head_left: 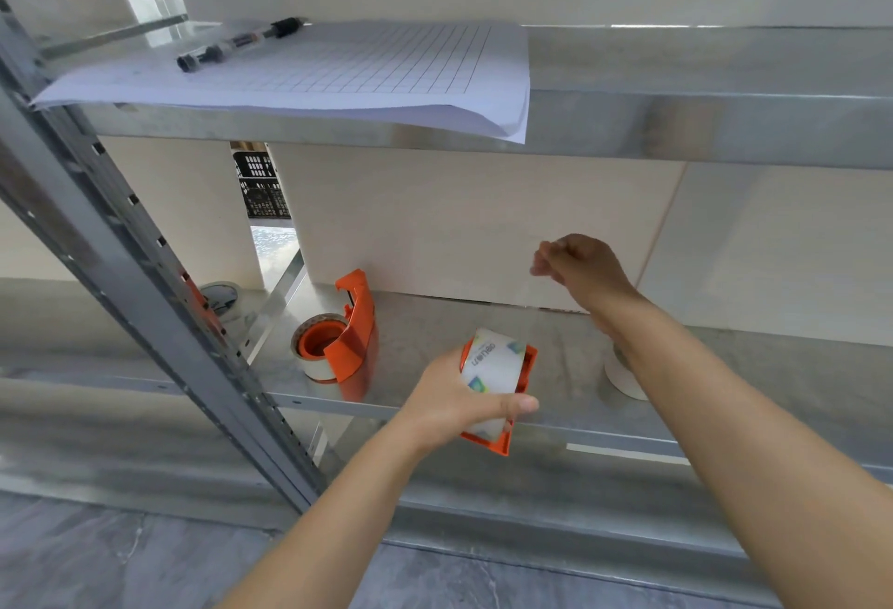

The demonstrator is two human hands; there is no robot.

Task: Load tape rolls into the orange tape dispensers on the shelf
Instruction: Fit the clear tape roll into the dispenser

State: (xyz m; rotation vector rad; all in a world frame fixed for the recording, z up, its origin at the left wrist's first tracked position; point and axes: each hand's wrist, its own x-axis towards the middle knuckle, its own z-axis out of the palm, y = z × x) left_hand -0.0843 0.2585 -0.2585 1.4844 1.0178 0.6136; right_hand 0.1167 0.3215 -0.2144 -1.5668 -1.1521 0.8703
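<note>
My left hand [454, 398] grips an orange tape dispenser [519, 379] with a clear tape roll [493, 367] seated in it, held over the front edge of the lower metal shelf [435, 318]. My right hand [577, 267] is raised above and to the right, its fingers pinched on the clear tape's free end, which stretches up from the roll. A second orange dispenser [355, 333] stands on the shelf to the left with a roll [316, 347] in it. Behind the shelf post, at far left, another tape roll [223, 299] lies partly hidden.
A white roll-like object [623, 379] sits on the shelf, mostly hidden behind my right forearm. On the upper shelf [700, 72] lie gridded paper sheets [338, 67] with a marker [237, 44] on top. A slanted steel post [145, 270] crosses the left side.
</note>
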